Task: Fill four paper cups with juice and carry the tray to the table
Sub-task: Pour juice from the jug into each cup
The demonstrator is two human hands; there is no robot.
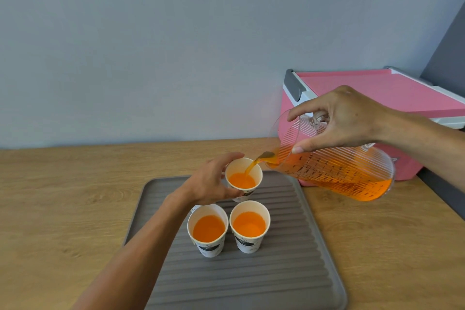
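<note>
Three paper cups [227, 226] of orange juice, left hand [214, 182] gripping one, right hand [342, 118] tilting pitcher [334, 171]

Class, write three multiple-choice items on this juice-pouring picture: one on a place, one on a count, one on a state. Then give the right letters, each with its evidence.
1. Where does the pink box stand?
A. on the tray
B. behind the jug, against the wall
C. left of the cups

2. How many paper cups show on the grey tray?
A. three
B. five
C. one

3. What is the state of the jug?
A. upright and empty
B. lying on the counter
C. tilted, pouring juice

Answers:
1 B: the box sits at the back right, beyond the jug.
2 A: two near cups plus the far cup steadied by the left hand.
3 C: the right hand tips it and an orange stream enters the far cup.
</note>
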